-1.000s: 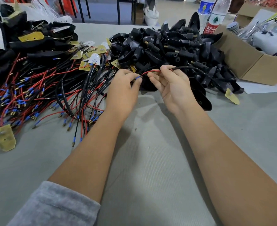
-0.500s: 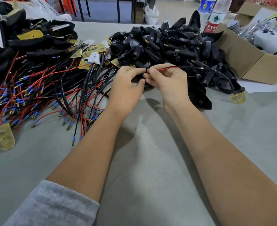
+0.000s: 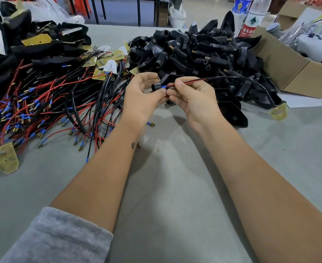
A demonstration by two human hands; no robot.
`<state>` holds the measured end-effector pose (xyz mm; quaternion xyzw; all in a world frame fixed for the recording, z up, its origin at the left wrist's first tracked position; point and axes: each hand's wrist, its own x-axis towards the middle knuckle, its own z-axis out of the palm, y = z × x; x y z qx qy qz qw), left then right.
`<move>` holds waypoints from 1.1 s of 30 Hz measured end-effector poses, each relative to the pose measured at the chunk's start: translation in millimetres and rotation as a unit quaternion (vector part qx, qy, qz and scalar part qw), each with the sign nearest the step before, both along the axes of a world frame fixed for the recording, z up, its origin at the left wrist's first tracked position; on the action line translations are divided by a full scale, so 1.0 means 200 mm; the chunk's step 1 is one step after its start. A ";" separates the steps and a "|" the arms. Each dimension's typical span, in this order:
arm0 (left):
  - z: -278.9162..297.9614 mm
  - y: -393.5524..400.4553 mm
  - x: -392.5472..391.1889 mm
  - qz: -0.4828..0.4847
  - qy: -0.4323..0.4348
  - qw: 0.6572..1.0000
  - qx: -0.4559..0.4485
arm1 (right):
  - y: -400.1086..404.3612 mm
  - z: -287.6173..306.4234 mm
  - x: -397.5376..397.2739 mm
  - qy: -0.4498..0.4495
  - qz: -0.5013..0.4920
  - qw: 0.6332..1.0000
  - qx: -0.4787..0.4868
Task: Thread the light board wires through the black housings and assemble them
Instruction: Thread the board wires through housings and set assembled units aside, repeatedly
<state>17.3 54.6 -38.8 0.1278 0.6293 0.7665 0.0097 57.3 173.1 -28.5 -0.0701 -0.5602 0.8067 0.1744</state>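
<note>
Two hands close together above grey table (image 3: 175, 186), left hand (image 3: 143, 97) gripping black housing (image 3: 167, 80), right hand (image 3: 192, 97) pinching red wire (image 3: 186, 82), blue-sleeved tip apparently at housing's opening.

L hand (image 3: 143, 97) holds housing (image 3: 167, 80), R hand (image 3: 194, 99) pinches wire (image 3: 186, 83).

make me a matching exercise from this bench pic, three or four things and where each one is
Things:
1. pile of black housings
2. cardboard box
3. tangle of red and black wires
4. water bottle

Places:
A. far right edge of the table
B. left side of the table
C. standing behind the housings
D. middle back, beyond the hands

Pairs: 1-D, 2-A, 3-B, 4-C
</note>
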 end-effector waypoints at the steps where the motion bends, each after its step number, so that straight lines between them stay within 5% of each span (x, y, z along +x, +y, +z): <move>1: 0.00 0.00 0.00 -0.005 -0.011 1.000 0.011 | 0.00 0.00 0.00 -0.008 -0.008 0.999 0.034; 5: 0.00 -0.02 -0.01 -0.026 -0.035 0.998 0.041 | 0.00 -0.01 0.00 -0.043 -0.030 0.988 0.148; 11: 0.01 0.00 0.00 -0.113 -0.032 0.991 0.067 | 0.01 -0.01 0.01 -0.056 -0.040 0.984 0.166; 19: -0.01 0.02 0.00 -0.142 -0.056 0.985 0.083 | 0.00 0.00 0.00 -0.041 -0.004 0.996 0.080; 26: 0.00 0.00 -0.01 -0.035 -0.107 0.985 0.132 | 0.02 0.01 0.00 -0.032 -0.009 0.995 -0.099; 33: 0.00 0.01 -0.03 -0.082 -0.122 0.980 0.133 | 0.01 -0.01 0.00 -0.035 -0.024 0.999 0.022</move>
